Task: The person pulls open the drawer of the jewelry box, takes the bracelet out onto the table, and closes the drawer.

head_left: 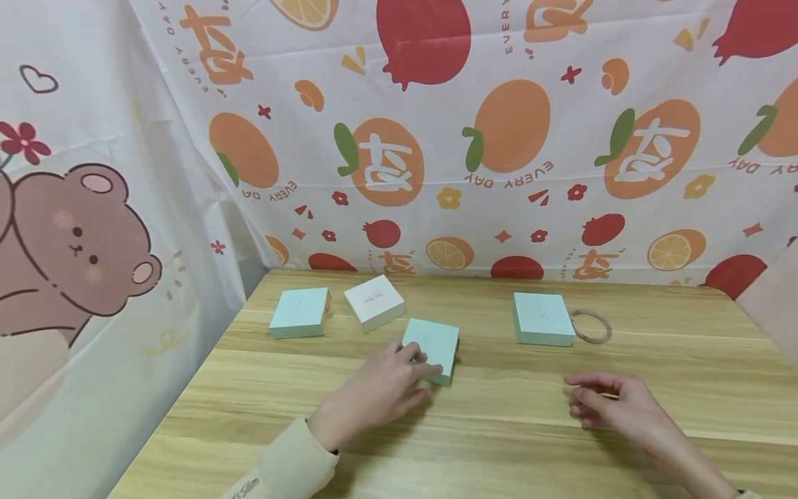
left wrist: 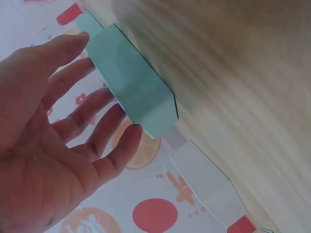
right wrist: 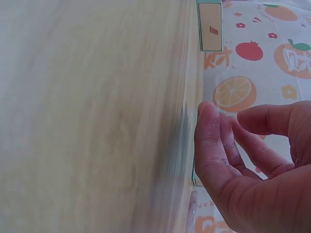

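Observation:
My left hand (head_left: 389, 384) reaches over the near left part of a square mint-green box (head_left: 436, 339) in the middle of the table. In the left wrist view its fingertips touch an edge of that mint box (left wrist: 131, 80), the fingers spread and slightly bent. A small brown tab shows on the box's right side in the head view. My right hand (head_left: 614, 405) is above the table at the right, fingers loosely curled, holding nothing. Beyond it lies a thin greyish-brown ring, like a bangle (head_left: 595, 340), against another mint-green box (head_left: 542, 319).
A third mint-green box (head_left: 300, 312) sits at the table's back left, beside a white box (head_left: 375, 298) with small print on its lid. The wooden table (head_left: 499, 443) ends at a fruit-patterned cloth (head_left: 455, 208) behind. A bear-printed cloth (head_left: 93, 229) hangs on the left.

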{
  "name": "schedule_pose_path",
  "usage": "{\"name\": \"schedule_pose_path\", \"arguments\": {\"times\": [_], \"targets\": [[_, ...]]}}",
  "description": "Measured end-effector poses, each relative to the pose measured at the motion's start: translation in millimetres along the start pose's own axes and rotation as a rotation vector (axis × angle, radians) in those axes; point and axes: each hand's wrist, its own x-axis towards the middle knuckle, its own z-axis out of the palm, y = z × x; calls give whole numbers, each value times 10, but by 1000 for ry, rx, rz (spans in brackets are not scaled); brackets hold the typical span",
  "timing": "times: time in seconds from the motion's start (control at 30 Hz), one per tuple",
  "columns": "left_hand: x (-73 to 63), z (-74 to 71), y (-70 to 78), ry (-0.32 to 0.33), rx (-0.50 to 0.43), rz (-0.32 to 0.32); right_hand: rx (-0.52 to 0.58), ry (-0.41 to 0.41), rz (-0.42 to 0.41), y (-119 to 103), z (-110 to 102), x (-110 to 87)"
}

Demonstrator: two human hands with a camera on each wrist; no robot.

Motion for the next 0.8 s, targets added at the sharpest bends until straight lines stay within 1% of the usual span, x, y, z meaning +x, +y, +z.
{"name": "schedule_pose_path", "arguments": {"times": [0.17, 0.33, 0.43, 0.47, 0.53, 0.6, 0.7, 0.8], "targets": [[-27, -21, 72, -16, -10, -4, -4, -6, -7, 0, -2, 0], [-47, -47, 132, -4, -13, 13, -12, 1, -2, -24, 22, 8], [-62, -87, 146, -28, -53, 8, -8, -6, -8, -27, 41, 19], [-62, -105, 139, -43, -80, 7, -7, -11, -15, -28, 46, 22], [-58, -148, 113, -93, -145, -7, -4, -19, -21, -30, 56, 29], [-42, -190, 62, -132, -202, -19, -2, -21, -21, -37, 66, 32], [10, -228, -37, -151, -268, -27, -4, -21, -14, -56, 82, 36], [86, -230, -147, -136, -303, -33, -16, -21, -14, -85, 100, 43]]}}
